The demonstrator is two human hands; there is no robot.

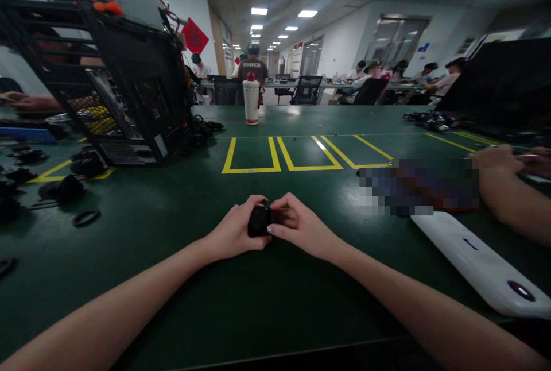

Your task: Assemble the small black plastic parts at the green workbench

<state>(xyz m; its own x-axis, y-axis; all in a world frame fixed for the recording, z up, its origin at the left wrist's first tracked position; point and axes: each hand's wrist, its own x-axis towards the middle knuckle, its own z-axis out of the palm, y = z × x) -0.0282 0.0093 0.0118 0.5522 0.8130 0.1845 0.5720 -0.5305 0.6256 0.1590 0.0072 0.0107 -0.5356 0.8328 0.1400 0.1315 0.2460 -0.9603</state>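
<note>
A small black part point(258, 221) with a rounded body is between my two hands, low over the green table point(241, 302). My left hand point(232, 230) curls around it, thumb on the near side and fingers over the far side. At its right end, my right hand point(303, 226) pinches with thumb and index finger. Fingers cover much of the part, so its exact kind is unclear. Off to the left lies a black ring point(86, 219), beside a dark lumpy piece point(61, 188).
An open black computer case point(146, 95) stands at the back left. A white bottle point(252, 101) is behind yellow tape outlines point(252, 170). On the right are a long white object point(477, 262), a pixelated patch and another person's hand point(495, 167). Cables point(430, 120) lie at back right.
</note>
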